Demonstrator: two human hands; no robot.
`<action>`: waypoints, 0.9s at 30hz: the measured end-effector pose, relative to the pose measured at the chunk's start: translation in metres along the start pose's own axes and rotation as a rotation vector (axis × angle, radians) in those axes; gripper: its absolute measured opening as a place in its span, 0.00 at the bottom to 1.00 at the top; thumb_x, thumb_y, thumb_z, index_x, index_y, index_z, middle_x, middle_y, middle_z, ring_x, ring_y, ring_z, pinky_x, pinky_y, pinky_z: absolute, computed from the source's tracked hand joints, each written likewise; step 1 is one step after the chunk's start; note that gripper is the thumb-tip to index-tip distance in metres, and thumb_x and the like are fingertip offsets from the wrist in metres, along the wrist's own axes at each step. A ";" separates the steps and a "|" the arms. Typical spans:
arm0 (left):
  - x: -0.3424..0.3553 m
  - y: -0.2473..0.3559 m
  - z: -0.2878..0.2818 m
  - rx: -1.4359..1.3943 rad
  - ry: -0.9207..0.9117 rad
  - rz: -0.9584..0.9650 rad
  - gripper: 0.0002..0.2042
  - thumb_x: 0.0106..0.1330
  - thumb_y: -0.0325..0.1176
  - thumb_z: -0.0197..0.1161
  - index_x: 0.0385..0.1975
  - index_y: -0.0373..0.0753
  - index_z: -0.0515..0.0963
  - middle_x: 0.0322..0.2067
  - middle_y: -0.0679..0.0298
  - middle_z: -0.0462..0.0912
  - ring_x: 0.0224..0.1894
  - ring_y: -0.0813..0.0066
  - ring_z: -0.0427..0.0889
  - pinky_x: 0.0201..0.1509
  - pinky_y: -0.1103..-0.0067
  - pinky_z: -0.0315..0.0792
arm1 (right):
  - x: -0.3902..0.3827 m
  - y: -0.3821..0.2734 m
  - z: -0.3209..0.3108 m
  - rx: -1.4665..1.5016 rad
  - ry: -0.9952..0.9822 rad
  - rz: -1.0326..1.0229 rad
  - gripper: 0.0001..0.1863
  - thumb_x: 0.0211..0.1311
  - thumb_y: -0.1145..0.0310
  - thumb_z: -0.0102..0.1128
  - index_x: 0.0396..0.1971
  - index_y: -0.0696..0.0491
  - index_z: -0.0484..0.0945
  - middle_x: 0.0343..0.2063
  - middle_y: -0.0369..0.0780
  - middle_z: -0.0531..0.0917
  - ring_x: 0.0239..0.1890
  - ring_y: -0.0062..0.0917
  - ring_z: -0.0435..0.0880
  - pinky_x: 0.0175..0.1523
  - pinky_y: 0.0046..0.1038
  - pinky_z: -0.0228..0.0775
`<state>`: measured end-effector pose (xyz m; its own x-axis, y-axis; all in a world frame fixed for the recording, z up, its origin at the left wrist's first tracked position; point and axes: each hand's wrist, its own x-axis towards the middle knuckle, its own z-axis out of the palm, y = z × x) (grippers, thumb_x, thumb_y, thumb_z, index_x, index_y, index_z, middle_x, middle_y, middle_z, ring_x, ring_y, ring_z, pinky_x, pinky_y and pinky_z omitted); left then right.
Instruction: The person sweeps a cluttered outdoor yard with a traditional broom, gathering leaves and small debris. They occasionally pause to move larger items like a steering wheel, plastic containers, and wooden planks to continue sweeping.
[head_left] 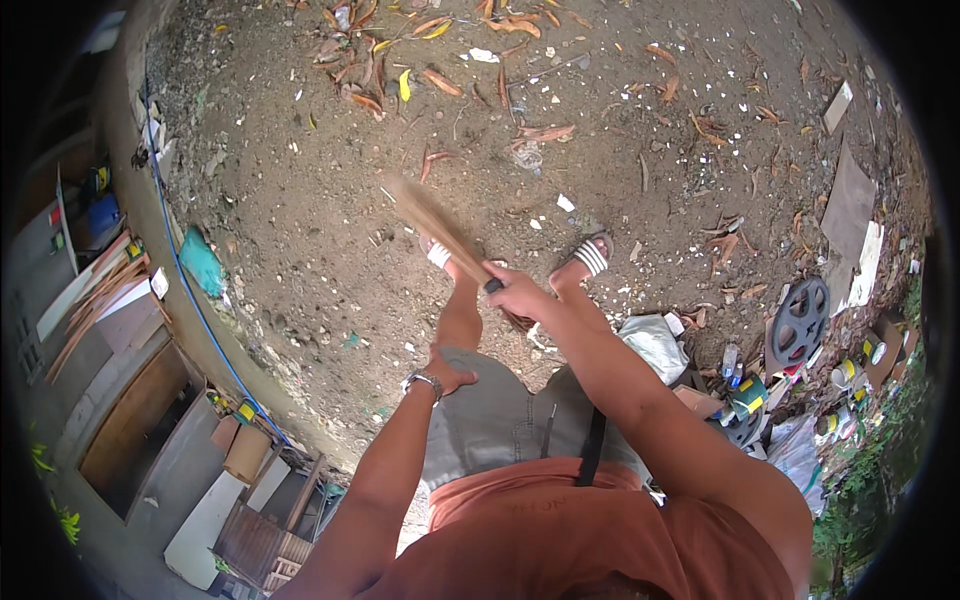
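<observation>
"How do the hands stand at your end?"

"Nearest me, at seven o'clock, the left hand (455, 372) rests on the leg by the hem of the grey shorts (480, 430), thumb spread from the fingers, holding nothing. Just off centre toward three, the right grip (518, 291) is wrapped round a stick broom (440, 225)."

"Where does the broom point?"

"Out of that fist, between ten and eleven, close by the left sandal (437, 252). It's blurred, so I can't tell whether the bristles touch the ground (330, 200)."

"Which step is this?"

"A sweeping stroke, I judge, with the left arm bracing a stooped body."

"And the next move?"

"I'd want a low stroke, wrist firm, clear of the feet and of the white plastic bag (652, 345) between three and four. Farther out, the dry leaves (443, 82) between eleven and twelve lie beyond the tip; reaching them would call for a step forward. The spoked wheel (798, 325) at three I'd leave alone."
</observation>
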<state>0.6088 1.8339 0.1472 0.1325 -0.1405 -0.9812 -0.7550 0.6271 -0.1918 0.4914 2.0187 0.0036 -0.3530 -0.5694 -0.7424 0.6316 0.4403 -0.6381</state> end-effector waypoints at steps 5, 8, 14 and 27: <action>0.048 -0.003 -0.040 0.282 0.092 -0.097 0.68 0.47 0.54 0.78 0.73 0.29 0.27 0.67 0.38 0.64 0.68 0.47 0.68 0.73 0.69 0.61 | 0.072 -0.044 -0.034 0.185 0.208 0.280 0.33 0.48 0.68 0.67 0.60 0.46 0.77 0.25 0.40 0.82 0.24 0.26 0.81 0.31 0.31 0.75; 0.062 -0.026 -0.095 0.162 -0.030 -0.056 0.65 0.52 0.51 0.76 0.73 0.30 0.27 0.69 0.39 0.61 0.70 0.49 0.65 0.75 0.69 0.58 | 0.039 -0.042 -0.137 0.529 0.690 0.222 0.34 0.54 0.72 0.60 0.66 0.51 0.70 0.22 0.36 0.78 0.19 0.21 0.75 0.21 0.28 0.67; 0.069 -0.042 -0.148 0.224 -0.027 0.000 0.61 0.57 0.47 0.72 0.73 0.28 0.27 0.69 0.39 0.61 0.70 0.49 0.65 0.74 0.69 0.60 | 0.006 -0.073 -0.095 0.209 1.129 0.224 0.36 0.58 0.73 0.60 0.70 0.48 0.65 0.33 0.39 0.81 0.27 0.23 0.80 0.28 0.28 0.77; 0.097 -0.082 -0.191 0.109 -0.150 0.053 0.61 0.56 0.49 0.72 0.73 0.28 0.29 0.69 0.40 0.61 0.70 0.50 0.66 0.74 0.69 0.60 | 0.198 -0.216 -0.047 0.328 0.658 0.419 0.34 0.57 0.73 0.59 0.67 0.46 0.67 0.23 0.38 0.77 0.19 0.25 0.77 0.21 0.30 0.71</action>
<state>0.5608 1.6225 0.0719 0.1948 0.0057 -0.9808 -0.6907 0.7108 -0.1330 0.2533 1.8437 -0.0151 -0.3107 0.1609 -0.9368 0.9324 0.2429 -0.2675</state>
